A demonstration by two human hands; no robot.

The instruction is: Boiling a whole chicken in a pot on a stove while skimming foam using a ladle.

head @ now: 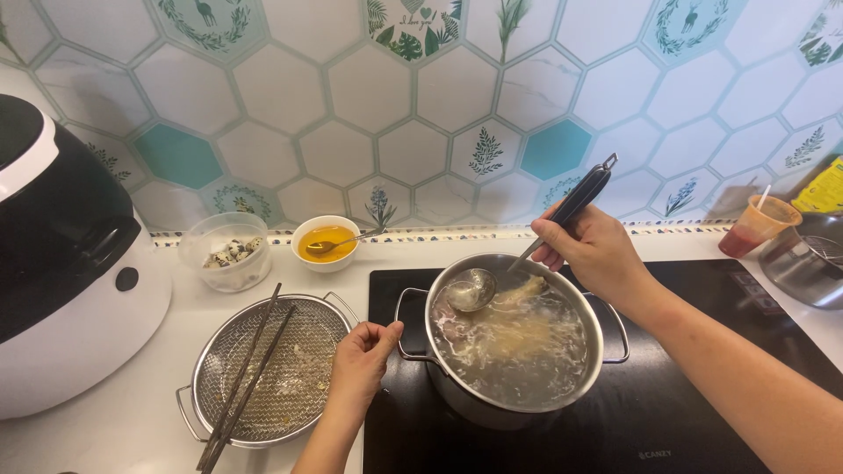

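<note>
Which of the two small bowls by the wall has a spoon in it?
The white bowl holding orange liquid has the spoon; the clear bowl left of it holds pale speckled pieces and no spoon.

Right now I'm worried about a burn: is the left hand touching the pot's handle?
Touching. The head view shows the left hand with fingers curled over the pot's left handle.

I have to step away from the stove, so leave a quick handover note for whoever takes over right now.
Left hand grips the near-left handle of the steel pot on the black cooktop.
Right hand holds the ladle, its bowl at the surface of the foamy broth with meat.
Mesh strainer with chopsticks across it sits left of the pot.
Done: pot steadied, ladle in.
Left: foam still covers the broth.
</note>
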